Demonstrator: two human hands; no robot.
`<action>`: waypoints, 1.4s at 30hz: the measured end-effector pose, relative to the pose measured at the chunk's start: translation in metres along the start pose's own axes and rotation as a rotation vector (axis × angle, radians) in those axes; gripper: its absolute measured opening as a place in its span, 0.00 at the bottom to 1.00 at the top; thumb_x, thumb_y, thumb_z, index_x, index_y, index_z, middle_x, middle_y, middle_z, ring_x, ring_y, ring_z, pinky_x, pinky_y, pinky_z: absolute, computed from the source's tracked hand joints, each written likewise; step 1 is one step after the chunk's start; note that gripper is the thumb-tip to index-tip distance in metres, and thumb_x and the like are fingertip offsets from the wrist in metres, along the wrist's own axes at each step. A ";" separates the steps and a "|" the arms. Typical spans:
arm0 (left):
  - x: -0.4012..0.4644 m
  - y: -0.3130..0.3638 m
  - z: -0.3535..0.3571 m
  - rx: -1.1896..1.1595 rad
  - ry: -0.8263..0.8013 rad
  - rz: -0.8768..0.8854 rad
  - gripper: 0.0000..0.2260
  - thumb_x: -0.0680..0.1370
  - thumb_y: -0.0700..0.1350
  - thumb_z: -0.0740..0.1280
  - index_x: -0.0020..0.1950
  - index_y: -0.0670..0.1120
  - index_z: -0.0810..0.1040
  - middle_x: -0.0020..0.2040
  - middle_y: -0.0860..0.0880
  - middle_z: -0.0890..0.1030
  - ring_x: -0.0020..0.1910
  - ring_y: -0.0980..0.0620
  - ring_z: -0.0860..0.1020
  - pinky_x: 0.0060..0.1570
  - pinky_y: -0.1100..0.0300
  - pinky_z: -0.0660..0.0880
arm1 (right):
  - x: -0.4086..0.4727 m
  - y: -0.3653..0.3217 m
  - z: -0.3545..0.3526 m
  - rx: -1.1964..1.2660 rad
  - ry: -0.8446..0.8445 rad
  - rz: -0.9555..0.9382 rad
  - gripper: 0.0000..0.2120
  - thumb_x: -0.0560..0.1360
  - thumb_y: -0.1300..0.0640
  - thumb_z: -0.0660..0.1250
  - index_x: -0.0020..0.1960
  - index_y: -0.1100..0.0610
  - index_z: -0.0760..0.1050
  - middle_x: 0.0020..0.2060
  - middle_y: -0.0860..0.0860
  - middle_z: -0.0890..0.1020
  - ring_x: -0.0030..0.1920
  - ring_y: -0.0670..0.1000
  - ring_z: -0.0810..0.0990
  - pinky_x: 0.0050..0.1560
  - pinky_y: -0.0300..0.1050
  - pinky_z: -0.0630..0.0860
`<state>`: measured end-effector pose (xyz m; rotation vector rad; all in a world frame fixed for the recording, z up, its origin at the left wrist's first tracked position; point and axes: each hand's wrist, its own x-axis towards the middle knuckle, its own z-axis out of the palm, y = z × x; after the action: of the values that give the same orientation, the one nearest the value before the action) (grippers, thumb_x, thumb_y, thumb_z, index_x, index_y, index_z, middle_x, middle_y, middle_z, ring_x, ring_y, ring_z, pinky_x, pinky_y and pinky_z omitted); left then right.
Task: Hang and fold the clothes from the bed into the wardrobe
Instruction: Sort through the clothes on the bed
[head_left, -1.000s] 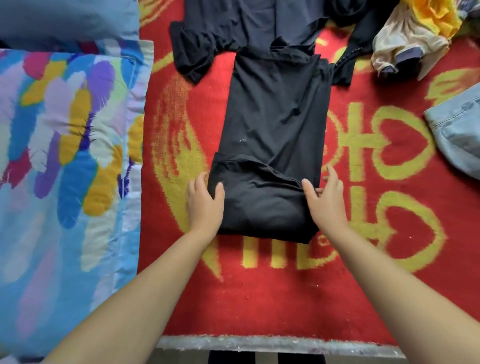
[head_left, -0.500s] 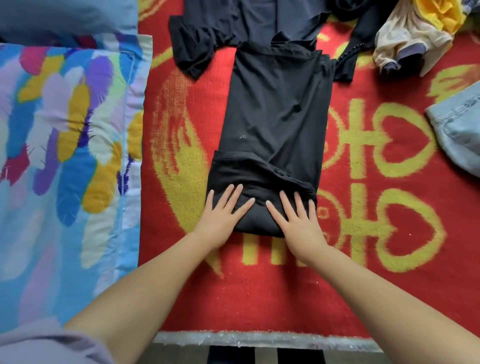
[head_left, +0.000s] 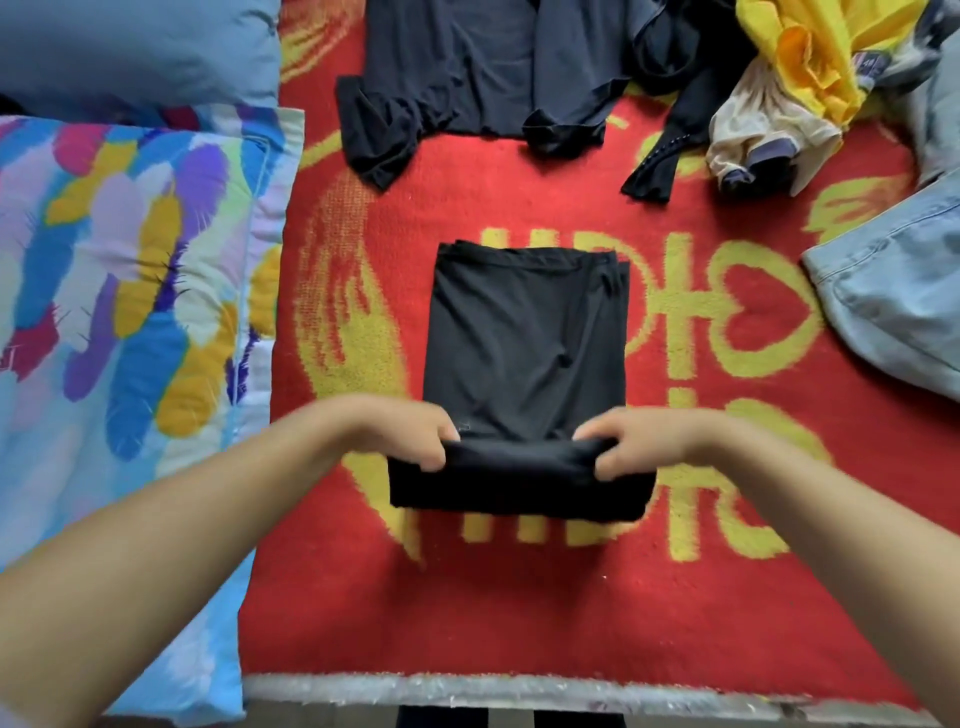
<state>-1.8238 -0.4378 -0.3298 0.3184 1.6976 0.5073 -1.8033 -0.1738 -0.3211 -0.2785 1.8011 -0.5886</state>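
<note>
On the red blanket (head_left: 519, 597), your left hand (head_left: 410, 434) and right hand (head_left: 631, 441) are each gripping the black garment's (head_left: 519, 338) folded near end.

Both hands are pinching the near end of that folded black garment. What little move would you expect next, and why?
Probably carry the gripped end forward and lay it over the far half. The left hand and right hand each pinch a side of the black garment, whose thick near fold is lifted off the red blanket, while the far part lies flat in a long strip, too long to stack neatly.
</note>
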 end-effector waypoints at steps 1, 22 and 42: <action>0.004 -0.006 -0.017 -0.136 0.112 -0.003 0.05 0.68 0.36 0.61 0.37 0.46 0.73 0.31 0.50 0.67 0.32 0.52 0.66 0.28 0.63 0.61 | 0.007 0.006 -0.015 0.032 0.107 0.014 0.08 0.72 0.63 0.65 0.40 0.50 0.73 0.36 0.45 0.76 0.39 0.45 0.74 0.40 0.41 0.70; 0.079 -0.039 0.039 -0.159 1.314 -0.189 0.25 0.79 0.51 0.62 0.73 0.42 0.62 0.64 0.40 0.72 0.62 0.38 0.72 0.57 0.46 0.69 | 0.065 0.020 0.037 -0.262 1.124 0.065 0.34 0.74 0.59 0.63 0.77 0.55 0.55 0.76 0.59 0.57 0.76 0.60 0.53 0.71 0.64 0.57; -0.005 0.024 0.035 0.260 0.148 0.082 0.27 0.69 0.31 0.53 0.62 0.50 0.77 0.48 0.47 0.81 0.38 0.56 0.79 0.33 0.65 0.73 | -0.014 -0.006 0.014 -0.200 -0.067 0.053 0.35 0.70 0.69 0.48 0.67 0.39 0.70 0.46 0.47 0.81 0.40 0.52 0.80 0.36 0.41 0.74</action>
<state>-1.7898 -0.4142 -0.3177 0.5519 1.9039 0.3771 -1.7867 -0.1756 -0.3099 -0.3806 1.7991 -0.3581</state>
